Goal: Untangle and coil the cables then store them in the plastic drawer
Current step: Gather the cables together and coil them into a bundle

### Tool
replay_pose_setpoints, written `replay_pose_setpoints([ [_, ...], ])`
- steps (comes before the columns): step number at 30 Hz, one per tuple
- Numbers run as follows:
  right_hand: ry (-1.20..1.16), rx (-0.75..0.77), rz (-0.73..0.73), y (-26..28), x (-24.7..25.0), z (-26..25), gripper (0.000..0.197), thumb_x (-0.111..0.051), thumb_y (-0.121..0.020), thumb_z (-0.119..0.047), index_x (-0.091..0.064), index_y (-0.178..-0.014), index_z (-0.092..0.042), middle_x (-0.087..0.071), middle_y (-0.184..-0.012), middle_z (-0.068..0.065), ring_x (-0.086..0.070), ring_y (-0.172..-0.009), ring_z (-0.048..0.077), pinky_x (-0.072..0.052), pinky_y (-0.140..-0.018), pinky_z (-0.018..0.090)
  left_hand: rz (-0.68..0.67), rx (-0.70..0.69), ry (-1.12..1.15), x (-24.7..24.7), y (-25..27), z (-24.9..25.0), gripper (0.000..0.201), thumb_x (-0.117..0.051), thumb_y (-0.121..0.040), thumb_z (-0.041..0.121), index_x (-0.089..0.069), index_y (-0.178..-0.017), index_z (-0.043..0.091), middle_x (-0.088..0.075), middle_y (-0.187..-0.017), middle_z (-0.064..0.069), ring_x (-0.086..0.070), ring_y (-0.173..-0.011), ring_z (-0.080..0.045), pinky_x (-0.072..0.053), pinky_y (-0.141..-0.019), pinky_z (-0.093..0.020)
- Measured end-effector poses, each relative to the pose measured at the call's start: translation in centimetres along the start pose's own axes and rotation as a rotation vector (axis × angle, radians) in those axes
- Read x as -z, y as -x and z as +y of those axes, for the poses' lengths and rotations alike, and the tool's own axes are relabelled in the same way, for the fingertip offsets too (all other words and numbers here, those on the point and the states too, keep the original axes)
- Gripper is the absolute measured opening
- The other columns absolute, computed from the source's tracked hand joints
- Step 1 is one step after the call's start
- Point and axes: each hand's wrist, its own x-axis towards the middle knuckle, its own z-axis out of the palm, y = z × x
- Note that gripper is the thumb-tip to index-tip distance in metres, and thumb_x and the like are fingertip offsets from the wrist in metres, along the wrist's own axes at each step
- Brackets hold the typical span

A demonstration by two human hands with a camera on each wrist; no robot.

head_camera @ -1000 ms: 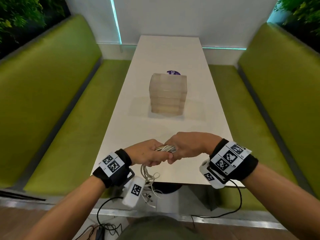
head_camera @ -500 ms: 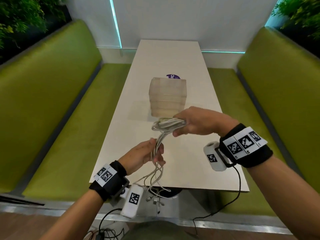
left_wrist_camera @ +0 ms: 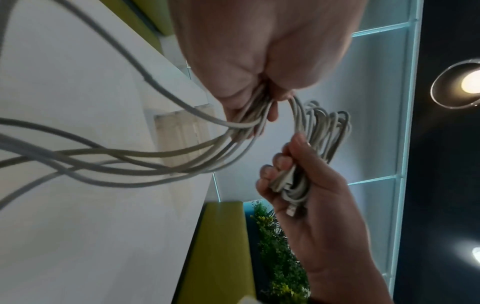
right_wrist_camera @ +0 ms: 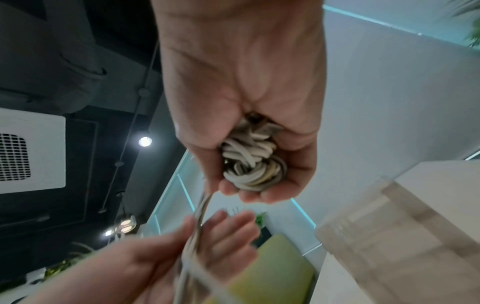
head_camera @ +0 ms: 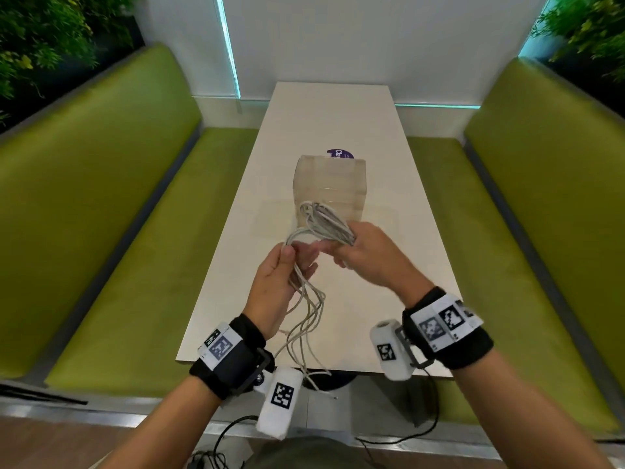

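Green bench (head_camera: 101, 231) runs along the left of the white worktop (head_camera: 334, 123). Left hand (head_camera: 275, 292) is raised above the worktop's near end, thumb and fingers pinching several loose grey-white cables (head_camera: 306, 309) that trail down past the near edge. From that pinch the same cables arc up to a coil (head_camera: 329, 223), which the right hand (head_camera: 370, 258) grips with fingers curled round its lower part; the looped end stands clear above the fist. Both hands are close together, not touching. Clear plastic drawer (head_camera: 329, 187) stands on the worktop beyond the hands, mid-length, with a purple sticker (head_camera: 339, 154) just behind it. Whether any drawer is open cannot be told. Second green bench (head_camera: 541, 214) lines the right.
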Motion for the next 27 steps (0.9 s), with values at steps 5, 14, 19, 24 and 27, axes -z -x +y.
replay_pose_setpoints([
  [5,0.068,-0.076,-0.018,0.3,-3.7,1.1,0.036,-0.065,-0.083,-0.050,-0.064,-0.107,-0.024,-0.071,-0.092,-0.003,-0.064,-0.083,0.014,-0.053,-0.077,0.035,0.078,0.023,0.109,-0.5,-0.4,0.4,0.033,-0.029,-0.105,0.020,-0.061,-0.107,0.012,-0.073,-0.088,-0.001,-0.067,-0.078,-0.010,-0.054,-0.071,-0.020],
  [14,0.009,-0.133,-0.075,1.1,-4.7,1.1,0.028,-0.077,-0.075,-0.031,-0.064,-0.097,-0.020,-0.070,-0.089,-0.002,-0.063,-0.080,0.014,-0.047,-0.070,0.025,0.120,0.118,0.155,-1.0,-0.1,1.2,0.039,-0.033,-0.103,0.028,-0.057,-0.123,0.005,-0.064,-0.121,-0.015,-0.061,-0.112,-0.026,-0.046,-0.099,-0.041],
  [19,0.094,-0.137,-0.154,1.5,-5.0,1.0,0.008,-0.062,-0.084,-0.020,-0.055,-0.087,-0.020,-0.059,-0.075,-0.002,-0.054,-0.064,0.016,-0.042,-0.060,0.028,-0.024,0.081,0.012,-0.3,-0.1,1.0,0.071,-0.075,-0.070,0.050,-0.051,-0.126,0.017,-0.067,-0.120,-0.012,-0.060,-0.117,-0.022,-0.048,-0.099,-0.036],
  [24,0.113,-0.052,-0.273,1.8,-5.5,1.0,0.014,-0.061,-0.088,-0.020,-0.055,-0.100,-0.014,-0.059,-0.080,0.002,-0.055,-0.071,0.020,-0.043,-0.063,0.033,0.041,-0.002,-0.020,-0.2,-0.4,0.9,0.061,-0.080,-0.066,0.013,-0.057,-0.123,0.017,-0.070,-0.109,-0.014,-0.066,-0.105,-0.025,-0.054,-0.083,-0.031],
  [27,-0.058,-0.017,-0.315,2.1,-5.4,0.9,0.012,-0.065,-0.087,-0.020,-0.058,-0.096,-0.017,-0.063,-0.086,0.003,-0.059,-0.077,0.017,-0.048,-0.072,0.035,0.037,-0.033,0.029,-0.4,-0.2,1.4,0.032,-0.073,-0.077,0.002,-0.063,-0.107,0.010,-0.068,-0.081,-0.012,-0.068,-0.080,-0.028,-0.056,-0.074,-0.037],
])
